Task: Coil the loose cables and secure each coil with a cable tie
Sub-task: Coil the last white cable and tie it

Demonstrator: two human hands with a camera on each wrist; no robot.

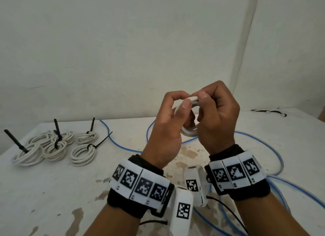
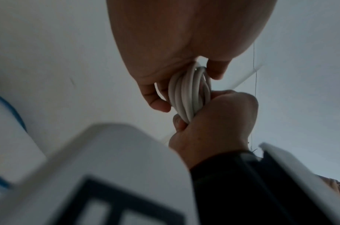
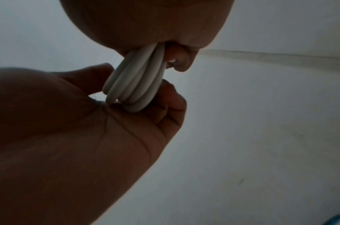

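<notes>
Your left hand point(image 1: 164, 128) and right hand point(image 1: 219, 119) both grip white coil point(image 1: 189, 132) between them, fingers curled round it, above desk point(image 1: 70, 183) centre; ring upright.

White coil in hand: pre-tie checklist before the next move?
1. Both hands grip the white coil: ok; left hand, right hand.
2. Loops bunched together: ok.
3. Coil lifted off the table: ok.
4. Cable tie on this coil: not ok, none visible.
5. Spare tie within reach: cannot tell; ties seen only on finished coils.
6. Blue cable clear of the coil: ok.
</notes>
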